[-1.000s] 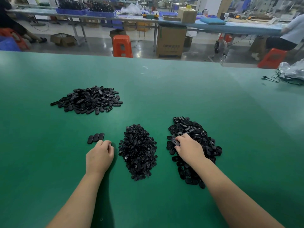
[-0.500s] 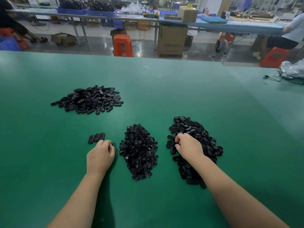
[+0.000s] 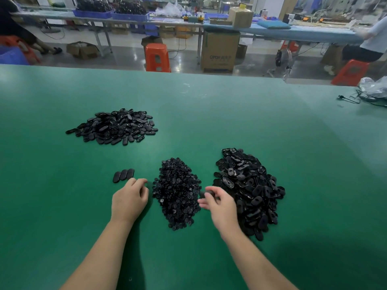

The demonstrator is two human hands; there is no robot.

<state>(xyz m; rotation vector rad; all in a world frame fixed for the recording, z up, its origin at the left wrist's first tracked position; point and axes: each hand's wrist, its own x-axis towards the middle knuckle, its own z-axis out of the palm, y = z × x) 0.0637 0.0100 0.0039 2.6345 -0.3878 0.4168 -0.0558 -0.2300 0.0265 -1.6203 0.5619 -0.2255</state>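
On the green table (image 3: 209, 114) lie three heaps of black plastic parts. A pile of oval shells (image 3: 249, 189) is at the right, a pile of small round pieces (image 3: 178, 191) in the middle, and a flatter pile of oval parts (image 3: 114, 126) at the far left. Three oval parts (image 3: 123, 175) stand side by side in a short row. My right hand (image 3: 219, 203) hovers between the middle and right piles and pinches one black oval shell (image 3: 206, 194). My left hand (image 3: 129, 200) rests on the table just below the row, fingers curled; whether it holds anything is hidden.
A black cable (image 3: 356, 99) and a clear plastic bag (image 3: 374, 86) lie at the table's far right edge. Beyond the table are orange stools (image 3: 158, 57), a cardboard box (image 3: 219, 51) and long workbenches with seated people.
My right hand has lifted off the right pile and moved left with one oval shell pinched in its fingers. The left hand has barely shifted.
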